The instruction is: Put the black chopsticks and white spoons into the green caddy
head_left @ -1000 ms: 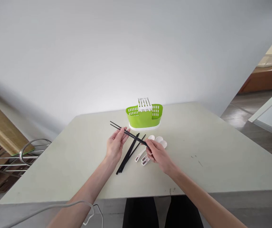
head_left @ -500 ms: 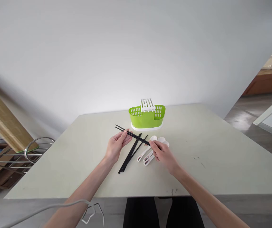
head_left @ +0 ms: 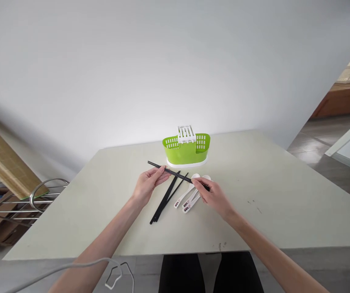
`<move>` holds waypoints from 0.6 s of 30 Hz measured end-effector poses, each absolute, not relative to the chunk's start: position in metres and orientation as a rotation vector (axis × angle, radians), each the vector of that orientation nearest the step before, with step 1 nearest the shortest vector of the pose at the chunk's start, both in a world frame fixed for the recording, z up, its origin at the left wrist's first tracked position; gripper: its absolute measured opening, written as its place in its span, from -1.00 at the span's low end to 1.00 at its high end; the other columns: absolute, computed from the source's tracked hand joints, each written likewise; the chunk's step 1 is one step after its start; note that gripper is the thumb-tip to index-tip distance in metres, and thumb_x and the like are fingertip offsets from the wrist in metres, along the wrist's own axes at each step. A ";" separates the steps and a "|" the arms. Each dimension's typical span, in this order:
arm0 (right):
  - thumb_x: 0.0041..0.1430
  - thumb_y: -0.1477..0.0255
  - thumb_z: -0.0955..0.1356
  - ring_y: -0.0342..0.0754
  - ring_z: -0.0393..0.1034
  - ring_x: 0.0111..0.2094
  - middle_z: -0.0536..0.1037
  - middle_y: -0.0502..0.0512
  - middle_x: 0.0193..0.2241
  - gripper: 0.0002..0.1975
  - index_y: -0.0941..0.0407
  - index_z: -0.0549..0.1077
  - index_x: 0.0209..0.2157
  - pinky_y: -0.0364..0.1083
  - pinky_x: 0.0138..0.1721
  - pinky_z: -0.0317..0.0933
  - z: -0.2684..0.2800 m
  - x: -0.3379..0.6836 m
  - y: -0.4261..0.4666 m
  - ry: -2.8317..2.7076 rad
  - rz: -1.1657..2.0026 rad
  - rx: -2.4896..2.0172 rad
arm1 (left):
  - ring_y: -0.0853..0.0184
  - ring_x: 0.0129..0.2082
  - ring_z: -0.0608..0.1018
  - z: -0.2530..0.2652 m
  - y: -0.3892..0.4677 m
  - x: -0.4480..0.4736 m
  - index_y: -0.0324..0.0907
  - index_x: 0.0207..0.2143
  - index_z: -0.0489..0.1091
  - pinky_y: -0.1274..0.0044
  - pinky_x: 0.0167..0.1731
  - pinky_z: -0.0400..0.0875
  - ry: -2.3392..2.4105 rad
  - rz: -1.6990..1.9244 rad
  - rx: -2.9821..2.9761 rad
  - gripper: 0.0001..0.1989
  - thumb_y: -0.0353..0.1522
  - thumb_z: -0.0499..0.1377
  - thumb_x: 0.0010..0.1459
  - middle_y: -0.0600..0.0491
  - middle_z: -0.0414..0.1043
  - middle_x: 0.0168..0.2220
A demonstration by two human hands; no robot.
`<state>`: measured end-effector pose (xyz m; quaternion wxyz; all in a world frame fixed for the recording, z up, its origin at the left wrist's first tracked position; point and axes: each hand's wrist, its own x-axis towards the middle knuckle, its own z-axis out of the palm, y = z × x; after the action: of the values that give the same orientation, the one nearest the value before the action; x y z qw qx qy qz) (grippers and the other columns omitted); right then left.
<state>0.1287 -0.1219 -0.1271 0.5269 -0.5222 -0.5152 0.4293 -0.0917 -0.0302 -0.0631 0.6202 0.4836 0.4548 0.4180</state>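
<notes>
Between my two hands a pair of black chopsticks (head_left: 178, 175) is held slantwise above the table. My left hand (head_left: 150, 182) pinches them near the thin end, and my right hand (head_left: 209, 193) grips the thick end. Below lie several more black chopsticks (head_left: 163, 205) in a loose bundle. White spoons (head_left: 181, 198) with printed handles rest beside them, partly hidden by my right hand. Behind stands a green basket (head_left: 179, 154) on a white base, with a white slotted piece (head_left: 186, 134) over its middle.
The pale table (head_left: 254, 219) meets a white wall (head_left: 150, 73) at its back. At left are a metal rack (head_left: 37, 201) and a leaning bamboo-coloured board (head_left: 6, 158). A grey cable (head_left: 71, 265) hangs in front at lower left.
The tips of the held chopsticks have come together from a slight spread. My right hand has shifted a little along their thick end. The view has moved slightly.
</notes>
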 end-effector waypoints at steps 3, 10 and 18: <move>0.29 -0.09 0.35 -0.17 0.08 -0.58 0.19 -0.13 -0.57 -0.43 0.09 0.53 0.02 -0.13 -0.57 0.12 -0.126 0.144 -0.125 -1.178 1.127 -1.192 | 0.26 -0.08 0.72 -0.055 -0.018 -0.094 -0.30 -0.21 0.65 0.48 0.16 0.55 1.065 1.094 1.030 -0.87 -0.38 0.36 0.26 -0.14 0.69 -0.08; 0.27 -0.09 0.38 -0.16 0.14 -0.54 0.25 -0.11 -0.52 -0.43 0.10 0.49 0.04 -0.14 -0.56 0.13 -0.152 0.242 -0.157 -1.038 0.905 -1.390 | 0.40 -0.26 0.72 -0.006 0.047 -0.135 -0.39 -0.34 0.58 0.58 0.05 0.61 1.053 1.609 0.794 -0.82 -0.58 0.22 0.33 -0.09 0.68 -0.25; 0.28 -0.12 0.33 -0.12 0.22 -0.61 0.39 -0.06 -0.56 -0.40 0.14 0.49 -0.01 -0.07 -0.51 0.21 -0.180 0.281 -0.191 -1.064 0.866 -1.573 | 0.31 -0.20 0.73 0.011 0.092 -0.128 -0.31 -0.38 0.58 0.50 0.04 0.64 1.183 1.604 1.087 -0.90 -0.47 0.36 0.22 -0.07 0.66 -0.31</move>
<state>0.2808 -0.1910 -0.1799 0.5031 -0.6512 -0.4407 0.3587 -0.1278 0.0923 0.0110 0.4220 0.4340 0.4723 0.6407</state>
